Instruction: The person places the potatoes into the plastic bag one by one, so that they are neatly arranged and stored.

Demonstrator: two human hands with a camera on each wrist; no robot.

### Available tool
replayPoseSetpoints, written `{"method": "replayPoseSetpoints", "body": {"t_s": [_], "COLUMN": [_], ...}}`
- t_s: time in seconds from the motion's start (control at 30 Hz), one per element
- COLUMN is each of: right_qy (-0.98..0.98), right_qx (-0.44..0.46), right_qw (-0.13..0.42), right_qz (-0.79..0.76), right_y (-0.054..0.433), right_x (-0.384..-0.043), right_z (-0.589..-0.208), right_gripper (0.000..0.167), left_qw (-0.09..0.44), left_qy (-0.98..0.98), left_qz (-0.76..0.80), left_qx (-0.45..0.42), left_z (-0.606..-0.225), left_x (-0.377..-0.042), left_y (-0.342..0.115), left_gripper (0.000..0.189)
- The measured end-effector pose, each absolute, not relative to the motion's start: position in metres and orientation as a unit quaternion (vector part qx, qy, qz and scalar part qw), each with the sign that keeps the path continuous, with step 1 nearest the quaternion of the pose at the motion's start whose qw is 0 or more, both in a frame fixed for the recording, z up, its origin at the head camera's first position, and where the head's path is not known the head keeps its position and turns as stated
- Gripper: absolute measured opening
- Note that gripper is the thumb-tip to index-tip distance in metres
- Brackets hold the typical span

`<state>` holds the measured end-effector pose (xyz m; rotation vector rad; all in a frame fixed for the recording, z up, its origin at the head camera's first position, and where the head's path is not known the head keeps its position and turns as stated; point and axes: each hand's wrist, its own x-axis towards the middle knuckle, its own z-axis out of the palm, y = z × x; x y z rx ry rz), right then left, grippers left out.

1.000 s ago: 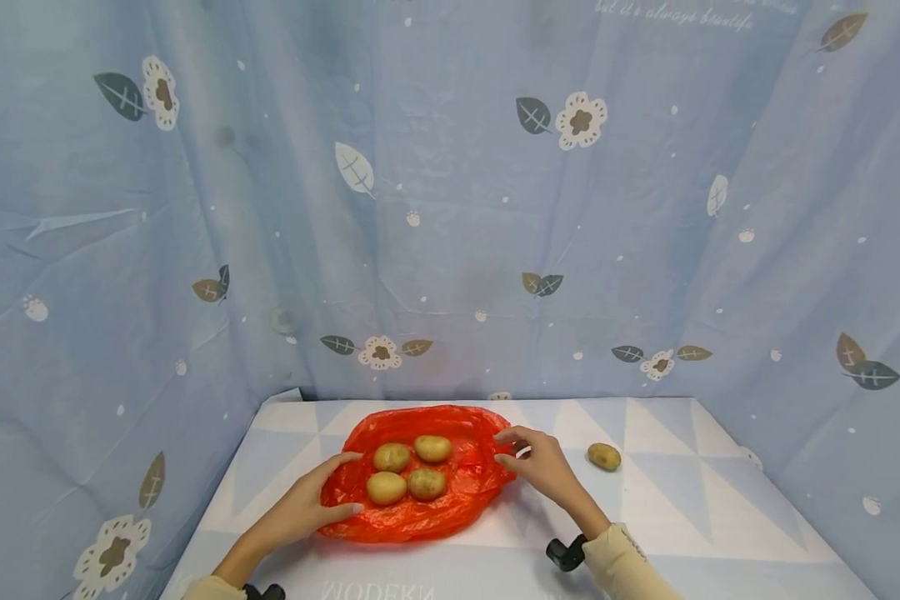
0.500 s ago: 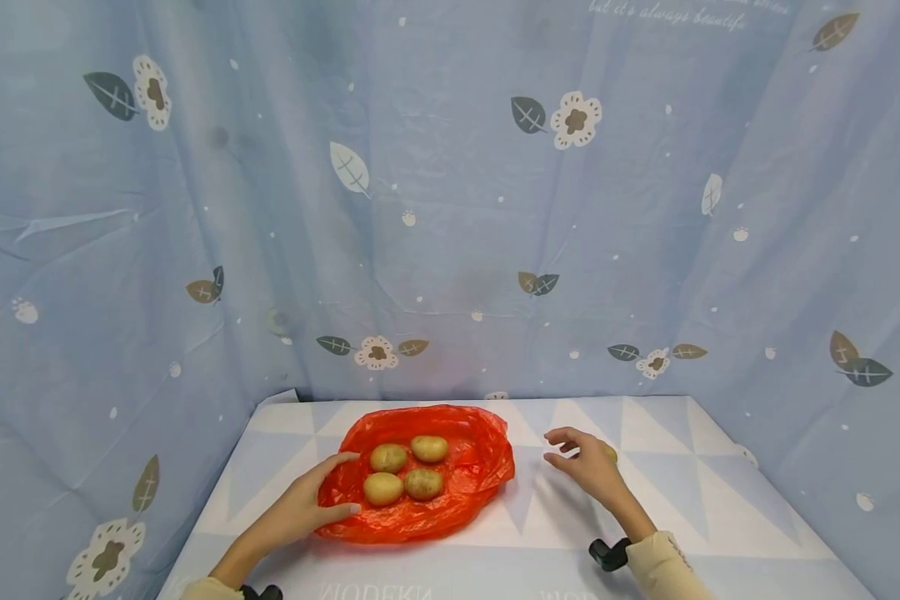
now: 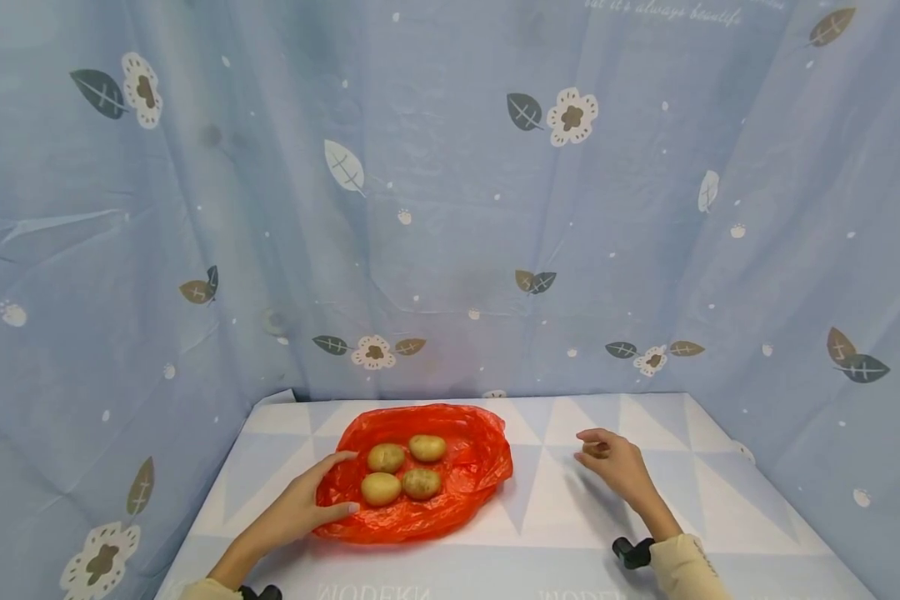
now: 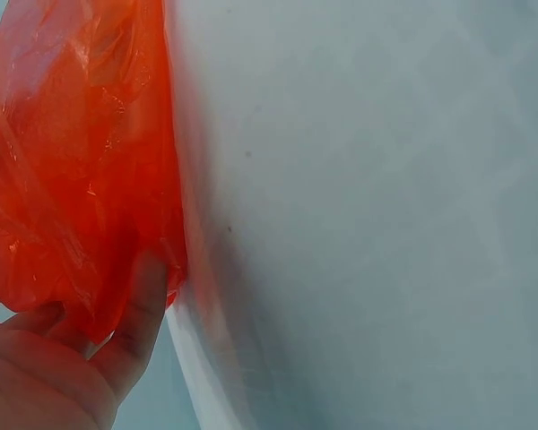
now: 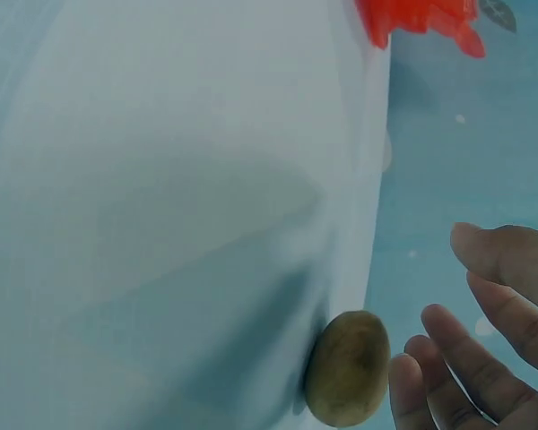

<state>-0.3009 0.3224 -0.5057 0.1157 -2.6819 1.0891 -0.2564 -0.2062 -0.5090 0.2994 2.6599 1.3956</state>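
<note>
Several potatoes (image 3: 422, 483) lie grouped inside a wide-mouthed red plastic bag (image 3: 457, 518). My left hand (image 3: 288, 507) is at the bag's left rim, thumb and index finger spread wide over its edge. In the left wrist view, the thumb (image 4: 143, 305) shows tinted through the thin red plastic (image 4: 81, 134). Off to the right of the bag, my right hand (image 3: 621, 468) hovers with fingers bent and nothing in them. A single potato (image 5: 348, 367) rests on the table just beside its fingertips in the right wrist view; the hand hides it in the head view.
A white and pale blue patterned cloth (image 3: 540, 517) covers the table. Behind it and along the sides hangs a blue curtain (image 3: 450, 250) with leaf and flower prints. Black wrist mounts (image 3: 633, 552) sit below the hands.
My right hand has left the bag's right rim and moved right, over the single potato, which it now hides from the head view. My left hand stays at the left rim.
</note>
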Motion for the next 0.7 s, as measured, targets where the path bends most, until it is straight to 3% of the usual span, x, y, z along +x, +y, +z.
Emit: {"method": "replayPoseSetpoints", "body": {"t_s": [0.37, 0.7], "right_qy": [-0.923, -0.924], "right_qx": [0.033, 0.009], "right_qw": [0.168, 0.128], "right_qz": [0.345, 0.361], "right_y": [0.34, 0.35], "right_x": [-0.307, -0.308], "right_z": [-0.517, -0.522], "right_gripper": [0.032, 0.04], "left_qw": [0.061, 0.058], "left_qy": [0.878, 0.877], "left_qz": [0.464, 0.466], "left_qx": [0.1, 0.104], "left_z": [-0.51, -0.51], "left_x": [-0.256, -0.256], "left_y": [-0.207, -0.207], "left_gripper": [0.078, 0.077]}}
